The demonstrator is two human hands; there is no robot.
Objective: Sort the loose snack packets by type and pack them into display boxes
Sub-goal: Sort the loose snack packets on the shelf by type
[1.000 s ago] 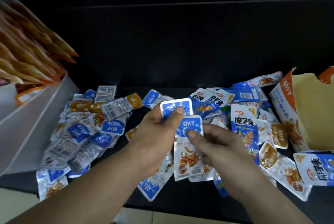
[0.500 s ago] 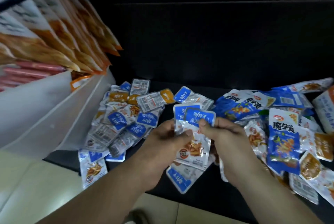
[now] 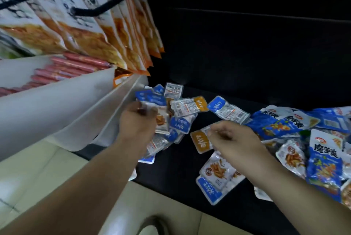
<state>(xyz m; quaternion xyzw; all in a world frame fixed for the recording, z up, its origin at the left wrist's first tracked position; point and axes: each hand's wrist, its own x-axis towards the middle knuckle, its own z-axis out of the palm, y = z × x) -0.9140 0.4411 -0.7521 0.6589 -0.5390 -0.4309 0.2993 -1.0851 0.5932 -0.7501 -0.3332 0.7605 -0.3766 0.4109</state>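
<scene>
**Snack packets sorted into heaps on dark worktop**

A blue-topped packet is pinched in the left hand over the heap of blue packets beside the white shelf bins. An orange-ended packet is gripped between thumb and fingers of the right hand. Larger blue packets are piled at the right of the worktop. Red sausages are stacked in one bin, under hanging orange bags.
</scene>
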